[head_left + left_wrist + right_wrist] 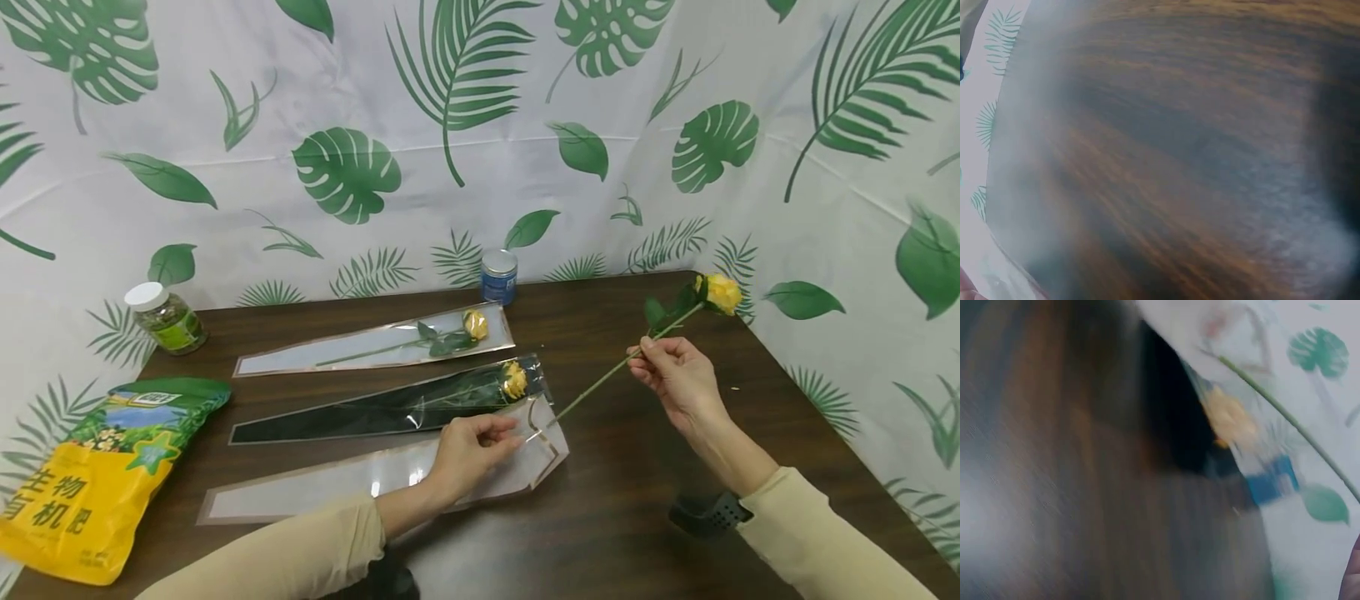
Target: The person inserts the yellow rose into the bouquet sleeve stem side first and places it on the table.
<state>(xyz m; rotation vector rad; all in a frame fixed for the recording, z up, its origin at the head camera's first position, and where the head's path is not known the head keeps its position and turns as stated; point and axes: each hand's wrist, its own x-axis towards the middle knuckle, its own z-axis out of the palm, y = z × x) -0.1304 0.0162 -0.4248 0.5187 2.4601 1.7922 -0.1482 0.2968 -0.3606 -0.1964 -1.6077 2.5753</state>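
My right hand (678, 379) pinches the green stem of a yellow rose (722, 293) between thumb and fingers, holding it tilted above the table with the bloom up and to the right. The stem (1279, 406) slants down to the mouth of a white flower sleeve (315, 483), the nearest of three. At that mouth my left hand (468, 454) pinches the clear film, its fingertips close to the stem's lower end. Behind lie a black sleeve (322, 421) and another white sleeve (285, 360), each with a yellow rose inside.
A yellow and green bag (97, 492) lies on the table's left side, near a white-capped jar (168, 321). At the back stands a blue can (498, 279). Leaf-printed cloth (450, 208) hangs behind the dark wooden table (600, 517).
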